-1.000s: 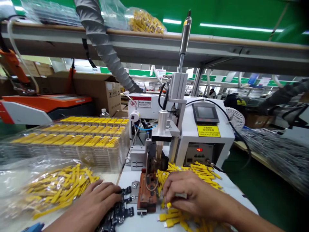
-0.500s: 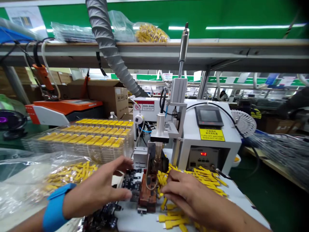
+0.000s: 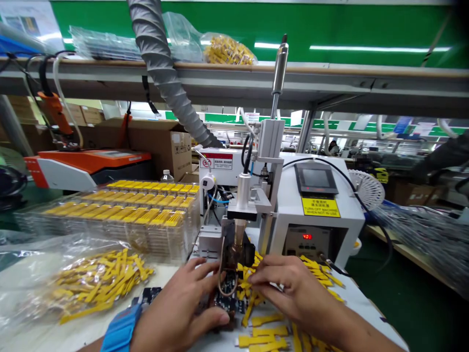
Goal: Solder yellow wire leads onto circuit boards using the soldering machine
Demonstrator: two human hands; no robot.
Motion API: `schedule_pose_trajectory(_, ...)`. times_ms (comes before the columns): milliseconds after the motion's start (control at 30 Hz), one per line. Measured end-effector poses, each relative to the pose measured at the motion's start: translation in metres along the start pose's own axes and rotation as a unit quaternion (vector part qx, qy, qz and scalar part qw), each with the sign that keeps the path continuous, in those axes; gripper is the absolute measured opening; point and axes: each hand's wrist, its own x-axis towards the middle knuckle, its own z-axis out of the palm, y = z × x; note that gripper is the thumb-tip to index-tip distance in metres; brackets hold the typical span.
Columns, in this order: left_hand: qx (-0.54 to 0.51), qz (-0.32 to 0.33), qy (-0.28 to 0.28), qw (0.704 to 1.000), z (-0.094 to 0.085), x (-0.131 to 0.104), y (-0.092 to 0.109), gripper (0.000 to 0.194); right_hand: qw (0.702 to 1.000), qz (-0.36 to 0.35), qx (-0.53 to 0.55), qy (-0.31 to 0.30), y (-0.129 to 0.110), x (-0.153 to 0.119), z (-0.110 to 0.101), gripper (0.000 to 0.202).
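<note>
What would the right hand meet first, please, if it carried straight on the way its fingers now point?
The right hand points left, so it would probably first meet the dark circuit board under the press head, then the left hand; depth is uncertain.

My left hand (image 3: 183,308) has moved in from the black circuit boards (image 3: 148,295) at the left and now covers the brown fixture, pressing a board (image 3: 229,300) onto it. My right hand (image 3: 293,291) has lifted slightly, fingers (image 3: 256,279) meeting at the fixture's right edge.
</note>
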Motion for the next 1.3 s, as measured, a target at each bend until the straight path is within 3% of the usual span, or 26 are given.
schedule_pose_trajectory(100, 0.059, 0.036, 0.000, 0.998, 0.001, -0.009, -0.006, 0.046, 0.999, -0.011, 0.016, 0.041, 0.004, 0.000, 0.010, 0.016)
schedule_pose_trajectory(367, 0.057, 0.023, 0.030, 0.998, 0.008, -0.017, 0.000, 0.048, 1.000, -0.020, -0.009, -0.001, 0.013, -0.006, 0.021, 0.028)
schedule_pose_trajectory(933, 0.038, 0.047, 0.052, 0.997, 0.014, -0.017, -0.005, 0.044, 0.995, -0.048, -0.083, -0.025, 0.018, -0.008, 0.013, 0.035)
schedule_pose_trajectory(1300, 0.053, 0.062, 0.073, 0.994, 0.014, -0.017, -0.002, 0.058, 0.993, -0.064, -0.094, -0.025, 0.017, -0.006, 0.011, 0.039)
